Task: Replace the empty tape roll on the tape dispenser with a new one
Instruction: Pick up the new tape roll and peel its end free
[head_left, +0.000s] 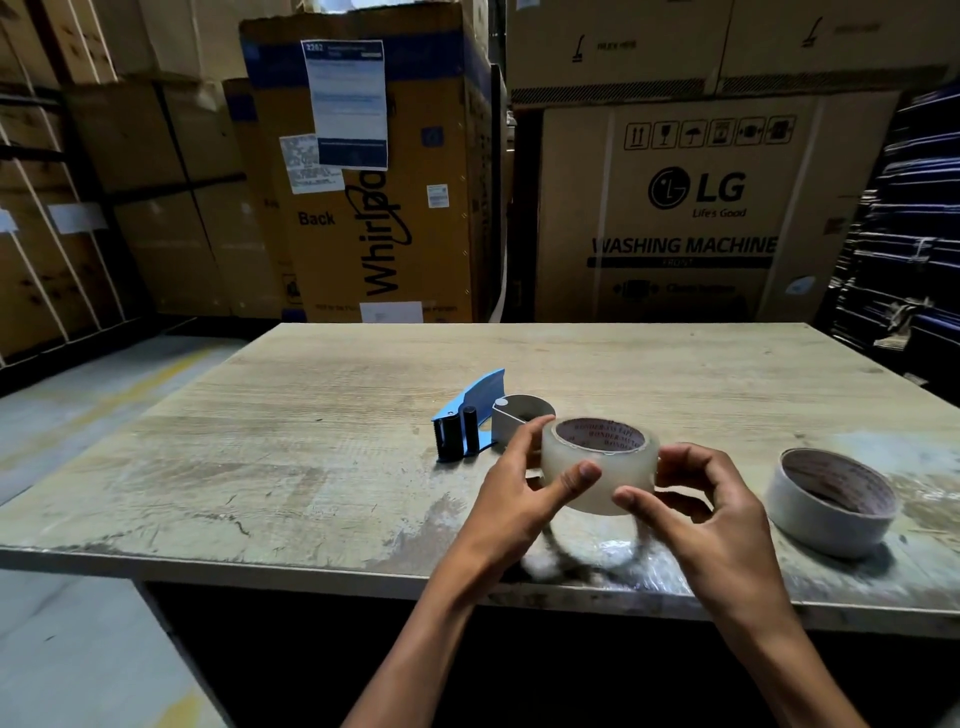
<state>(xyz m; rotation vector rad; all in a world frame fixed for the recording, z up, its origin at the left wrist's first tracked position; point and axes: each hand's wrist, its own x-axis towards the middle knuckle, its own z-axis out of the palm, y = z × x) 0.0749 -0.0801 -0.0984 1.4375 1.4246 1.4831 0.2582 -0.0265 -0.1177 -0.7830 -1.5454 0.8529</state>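
Note:
Both hands hold a full roll of clear tape (597, 467) just above the wooden table (311, 441), near its front edge. My left hand (524, 493) grips the roll's left side, thumb across the front. My right hand (706, 504) grips its right side, thumb on the lower front. Right behind the roll lies the blue tape dispenser (470, 421) on its side, its grey hub (519, 413) partly hidden by my left fingers. An empty cardboard tape core (826, 499) rests on the table to the right of my right hand.
Large cardboard appliance boxes (675, 208) stand stacked behind the table's far edge. More boxes line the left wall. A dark blue stack (909, 234) stands at the right. Grey floor (78, 415) lies to the left of the table.

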